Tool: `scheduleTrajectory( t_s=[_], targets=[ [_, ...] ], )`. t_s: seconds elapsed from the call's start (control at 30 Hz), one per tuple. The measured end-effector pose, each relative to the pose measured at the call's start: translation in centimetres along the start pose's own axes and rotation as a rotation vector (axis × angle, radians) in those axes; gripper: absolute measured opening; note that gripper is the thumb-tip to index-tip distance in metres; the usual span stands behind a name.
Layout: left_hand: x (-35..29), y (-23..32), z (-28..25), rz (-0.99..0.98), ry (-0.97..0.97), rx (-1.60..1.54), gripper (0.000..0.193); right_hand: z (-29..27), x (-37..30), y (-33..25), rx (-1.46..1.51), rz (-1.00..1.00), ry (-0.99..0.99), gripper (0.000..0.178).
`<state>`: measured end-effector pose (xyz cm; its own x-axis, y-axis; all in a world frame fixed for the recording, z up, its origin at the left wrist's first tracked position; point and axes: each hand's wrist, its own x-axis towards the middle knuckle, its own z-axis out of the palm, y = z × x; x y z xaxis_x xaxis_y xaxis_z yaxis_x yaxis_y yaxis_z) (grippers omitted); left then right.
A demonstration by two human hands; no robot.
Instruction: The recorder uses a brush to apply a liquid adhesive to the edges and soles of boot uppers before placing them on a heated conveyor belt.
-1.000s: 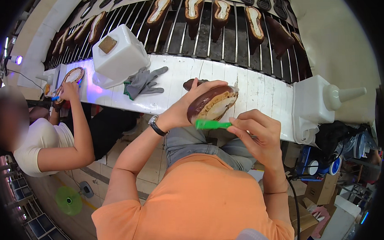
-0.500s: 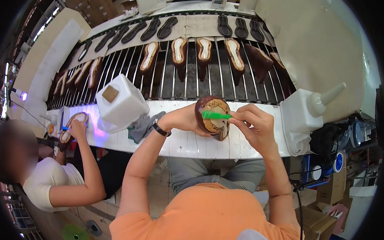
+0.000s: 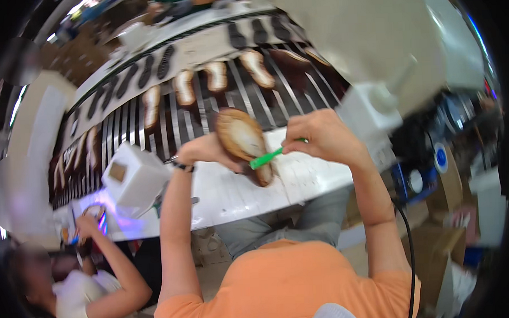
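- The left hand (image 3: 212, 151) holds the shoe (image 3: 243, 134) from its left side; the thumb side shows near the shoe's lower left edge, and the other fingers are mostly hidden behind it, so I cannot tell how they are spaced
- The shoe is held up above the bench (image 3: 222, 204), between the two hands, its underside turned to the camera: a pale middle ringed by a tan-brown border, the broad end up and to the left, the narrow end down and to the right
- The right hand (image 3: 316, 135) pinches the green brush (image 3: 268, 157) by its handle between thumb and fingertips, the other fingers curled in
- The brush slants down to the left, its head over the narrower part of the shoe; blur hides whether it touches
- A dark band (image 3: 183, 166) circles the left wrist
- Past the bench lies a rack (image 3: 114, 127) of metal bars with more shoes (image 3: 185, 87) on it, pale undersides up
- Beyond them, dark soles (image 3: 259, 32) lie in a row
- A white jug (image 3: 133, 180) with a brown patch stands left of the left forearm
- A white bottle (image 3: 369, 110) with a nozzle stands to the right of the right hand
- At the left, a co-worker's hand (image 3: 87, 225) is at another shoe (image 3: 94, 211); its fingers are too blurred to tell
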<state>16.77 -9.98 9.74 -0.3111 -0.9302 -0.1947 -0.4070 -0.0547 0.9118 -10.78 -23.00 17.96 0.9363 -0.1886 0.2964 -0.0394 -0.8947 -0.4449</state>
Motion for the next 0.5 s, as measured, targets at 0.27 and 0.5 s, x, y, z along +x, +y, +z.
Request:
scheduleTrajectory(
  t_s=[0.27,0.5],
  targets=[
    [-3.0,-14.9,4.6,0.099,0.887,-0.533,0.072,-2.7,-22.7,3.5,-0.293,1.193,0.515,0.019],
    [-0.7,-12.5,7.9,0.232,1.04,-1.159,0.075,1.9,-25.9,7.5,-0.479,1.251,0.566,0.017]
  ],
)
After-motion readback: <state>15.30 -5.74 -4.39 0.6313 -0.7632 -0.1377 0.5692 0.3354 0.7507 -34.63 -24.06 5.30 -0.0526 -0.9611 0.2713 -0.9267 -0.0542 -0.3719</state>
